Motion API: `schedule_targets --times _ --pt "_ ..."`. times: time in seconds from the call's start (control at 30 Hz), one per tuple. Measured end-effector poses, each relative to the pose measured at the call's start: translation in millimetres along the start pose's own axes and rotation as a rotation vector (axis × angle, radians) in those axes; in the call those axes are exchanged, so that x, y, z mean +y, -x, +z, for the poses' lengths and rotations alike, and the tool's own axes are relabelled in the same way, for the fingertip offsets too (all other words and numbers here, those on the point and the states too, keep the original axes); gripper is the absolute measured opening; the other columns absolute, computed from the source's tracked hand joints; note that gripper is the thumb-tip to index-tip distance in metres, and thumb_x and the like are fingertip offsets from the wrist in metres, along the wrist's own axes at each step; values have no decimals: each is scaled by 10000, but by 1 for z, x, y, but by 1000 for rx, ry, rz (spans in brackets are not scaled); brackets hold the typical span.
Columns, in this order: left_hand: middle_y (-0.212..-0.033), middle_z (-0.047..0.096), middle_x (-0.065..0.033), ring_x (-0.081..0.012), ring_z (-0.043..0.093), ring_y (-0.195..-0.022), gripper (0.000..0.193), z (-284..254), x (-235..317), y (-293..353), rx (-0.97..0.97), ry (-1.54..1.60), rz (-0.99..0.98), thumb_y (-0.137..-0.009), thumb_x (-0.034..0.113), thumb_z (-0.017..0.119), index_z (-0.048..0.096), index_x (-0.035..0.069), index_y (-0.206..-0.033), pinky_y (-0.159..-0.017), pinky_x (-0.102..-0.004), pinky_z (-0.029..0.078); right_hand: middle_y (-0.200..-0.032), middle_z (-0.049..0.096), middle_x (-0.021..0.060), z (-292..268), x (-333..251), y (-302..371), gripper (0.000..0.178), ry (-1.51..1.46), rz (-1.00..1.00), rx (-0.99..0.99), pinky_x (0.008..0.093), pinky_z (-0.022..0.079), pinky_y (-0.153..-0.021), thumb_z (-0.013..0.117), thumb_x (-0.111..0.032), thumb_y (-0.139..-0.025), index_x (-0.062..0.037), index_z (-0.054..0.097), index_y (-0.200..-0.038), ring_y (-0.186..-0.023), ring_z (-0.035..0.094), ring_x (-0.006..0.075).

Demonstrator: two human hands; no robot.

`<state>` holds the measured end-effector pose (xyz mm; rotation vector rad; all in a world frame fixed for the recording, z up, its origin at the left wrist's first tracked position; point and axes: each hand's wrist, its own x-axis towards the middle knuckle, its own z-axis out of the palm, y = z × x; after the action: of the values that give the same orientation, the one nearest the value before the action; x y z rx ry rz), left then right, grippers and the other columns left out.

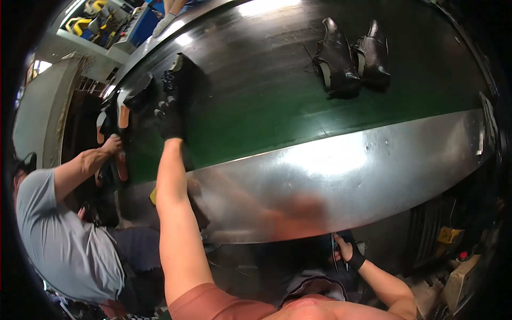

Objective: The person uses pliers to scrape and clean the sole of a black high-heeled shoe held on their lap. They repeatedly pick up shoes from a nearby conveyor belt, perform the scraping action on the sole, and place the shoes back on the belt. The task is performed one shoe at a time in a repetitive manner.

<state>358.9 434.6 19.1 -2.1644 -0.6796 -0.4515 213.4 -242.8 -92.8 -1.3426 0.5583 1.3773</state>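
Note:
My left hand (pixel 169 120), in a black glove with pale fingertips, reaches far out over the green belt. Its fingers are apart at the near end of a black lace-up shoe (pixel 178 72); glove and shoe merge in the dark, so I cannot tell whether they touch. Left of that shoe lies another dark shoe piece (pixel 140 92). Low beside the metal table edge, my right hand (pixel 346 252), with a black wrist band or glove, is closed around a thin, shiny metal tool (pixel 335 252). Its exact kind is unclear.
A pair of black boots (pixel 341 64) stands at the far right of the belt (pixel 256 125). Along the near side runs a shiny metal ledge (pixel 330 165). On the left, a person in grey (pixel 69 234) handles shoes with tan soles (pixel 123 116). A gloved co-worker's hand (pixel 162 25) rests across the belt.

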Motion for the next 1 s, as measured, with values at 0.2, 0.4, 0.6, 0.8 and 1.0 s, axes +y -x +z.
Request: schedule_targets --times 0.2,0.4,0.6,0.8,1.0 --pt "-891 669 -97 -246 667 -769 303 -23 -27 -45 -438 274 122 -874 184 563 555 79 -1158 -637 -348 513 -719 606 99 5 -18 1 555 106 23 115 307 490 -496 480 -541 -940 -12 640 -981 -579 627 177" --pt "-814 644 -25 -140 607 -658 329 -60 -62 -30 -1056 1532 -494 -784 284 725 667 49 -1007 -605 -312 499 -827 660 116 -3 -5 -21 532 409 -179 77 306 519 -577 419 -507 -970 -46 612 -1153 -631 630 181" --pt "-875 703 -105 -234 674 -727 466 -48 -13 17 -558 1233 -665 -783 410 716 690 -25 -946 -611 -360 505 -786 666 107 -7 26 -26 517 406 -395 19 309 527 -591 388 -481 -992 -39 638 -1085 -661 652 187" --pt "-884 641 -67 -162 586 -651 415 -181 -39 10 -709 2194 -973 -849 405 637 605 90 -1118 -562 -270 495 -687 636 180 15 -22 33 642 15 -48 -59 382 574 -537 452 -562 -939 52 636 -970 -580 674 307" --pt "-1137 634 -123 -276 638 -994 441 -318 6 260 -768 2469 -715 -909 305 618 522 49 -1256 -810 -442 522 -721 639 197 9 5 46 742 82 -180 -41 392 574 -548 457 -636 -905 87 611 -971 -597 672 303"
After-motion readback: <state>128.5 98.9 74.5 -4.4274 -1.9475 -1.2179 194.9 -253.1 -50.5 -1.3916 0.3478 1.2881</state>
